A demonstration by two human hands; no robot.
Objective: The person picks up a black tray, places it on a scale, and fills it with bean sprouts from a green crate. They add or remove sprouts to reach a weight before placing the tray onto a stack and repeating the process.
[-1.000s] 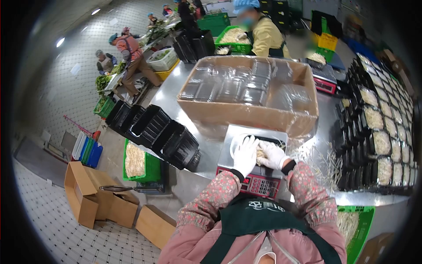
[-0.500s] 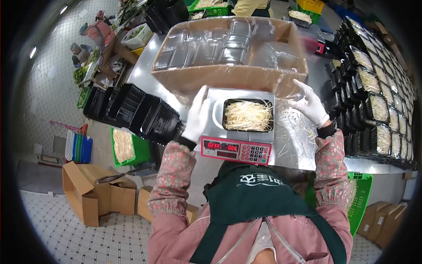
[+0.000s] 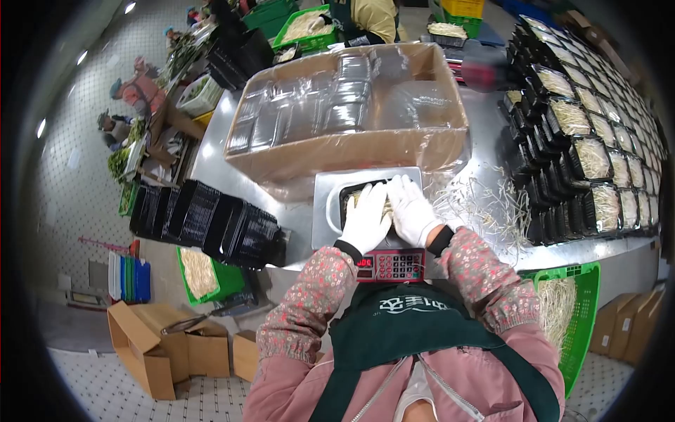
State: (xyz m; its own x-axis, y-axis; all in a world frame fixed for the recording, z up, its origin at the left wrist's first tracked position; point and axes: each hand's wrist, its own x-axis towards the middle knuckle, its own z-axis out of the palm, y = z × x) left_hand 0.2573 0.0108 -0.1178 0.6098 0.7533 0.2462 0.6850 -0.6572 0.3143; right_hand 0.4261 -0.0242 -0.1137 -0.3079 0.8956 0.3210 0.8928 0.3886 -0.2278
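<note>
A black tray of pale sprouts [image 3: 349, 193] rests on the metal plate of a red-fronted scale [image 3: 394, 266]. My left hand [image 3: 366, 218], in a white glove, lies over the left part of the sprouts with its fingers extended. Beside it, my right hand [image 3: 413, 213], also gloved, lies flat across the right part of the tray. The two hands nearly meet in the middle and hide most of the sprouts. Both press down on top without wrapping round anything. Loose sprouts [image 3: 485, 204] are scattered on the table to the right of the scale.
A cardboard box [image 3: 344, 151] of clear-wrapped packs stands behind the scale. Stacked black trays [image 3: 211, 221] lie at the left. Rows of filled trays [image 3: 592, 158] rise at the right, above a green crate [image 3: 580, 330]. Co-workers stand farther back.
Both hands have come inward from either side of the scale and now lie over the sprouts. The camera view has shifted, so the scale and box appear lower and further left.
</note>
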